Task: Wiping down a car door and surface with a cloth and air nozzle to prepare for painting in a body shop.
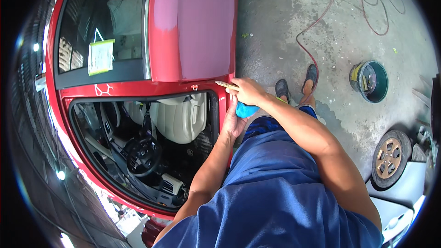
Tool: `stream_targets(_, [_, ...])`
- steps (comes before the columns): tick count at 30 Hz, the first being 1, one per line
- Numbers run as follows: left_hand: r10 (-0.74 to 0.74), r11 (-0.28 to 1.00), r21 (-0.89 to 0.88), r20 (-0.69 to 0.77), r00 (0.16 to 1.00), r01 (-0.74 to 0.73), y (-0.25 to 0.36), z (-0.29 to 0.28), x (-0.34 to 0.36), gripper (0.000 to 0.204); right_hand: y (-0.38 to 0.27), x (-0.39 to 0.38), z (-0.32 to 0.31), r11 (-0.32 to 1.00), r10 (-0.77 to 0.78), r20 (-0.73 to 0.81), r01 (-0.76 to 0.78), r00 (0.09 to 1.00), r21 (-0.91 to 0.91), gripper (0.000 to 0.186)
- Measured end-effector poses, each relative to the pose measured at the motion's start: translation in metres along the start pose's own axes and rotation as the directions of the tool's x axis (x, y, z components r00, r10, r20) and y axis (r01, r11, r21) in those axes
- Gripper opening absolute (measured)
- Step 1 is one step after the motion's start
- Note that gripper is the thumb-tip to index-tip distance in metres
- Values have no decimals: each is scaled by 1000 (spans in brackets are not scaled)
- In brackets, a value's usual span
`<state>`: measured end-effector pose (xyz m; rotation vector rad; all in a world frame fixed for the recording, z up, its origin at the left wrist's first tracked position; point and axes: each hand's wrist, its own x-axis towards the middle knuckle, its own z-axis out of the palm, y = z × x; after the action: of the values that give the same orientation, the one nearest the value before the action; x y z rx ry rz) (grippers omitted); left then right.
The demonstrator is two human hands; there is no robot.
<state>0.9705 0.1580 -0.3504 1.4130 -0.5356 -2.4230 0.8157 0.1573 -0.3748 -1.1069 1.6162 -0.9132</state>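
My right hand [250,93] is closed around a slim tan tool [223,84], whose tip points left toward the car; its exact kind is not clear. Just below it, my left hand [234,121] curls around a smooth, rounded blue object [246,109], partly covered by the fingers. Both hands are close together beside the body edge of a red car [226,105]. Behind the open front doorway lies the rear door [204,27], with a dull pinkish-mauve patch over much of its panel and glossy red along its border.
Through the doorway show a beige seat [179,117] and a steering wheel [144,156]. A paper tag [100,57] hangs on the rear window. A dark bucket [377,80] stands on the concrete at right, near a red hose [317,23] and a wheel [390,160].
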Motion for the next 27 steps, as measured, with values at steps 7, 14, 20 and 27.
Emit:
stream_targets(7, [-98, 991, 94, -14, 995, 99, 4, -3, -4, 43, 29, 3, -42, 999, 0, -271, -10, 963, -37, 34])
stream_targets(14, [-42, 845, 497, -306, 951, 197, 5, -78, -1, 48, 44, -9, -72, 997, -4, -173, -10, 985, -80, 33])
stream_targets(20, [-81, 624, 583, -614, 785, 521, 22, -108, -13, 71, 72, -22, -75, 995, 21, -143, -34, 990, -90, 31])
stream_targets(27, [-122, 729, 529, -523, 844, 434, 14, -52, 7, 37, 77, -26, -120, 998, -60, -301, 62, 952, -4, 28])
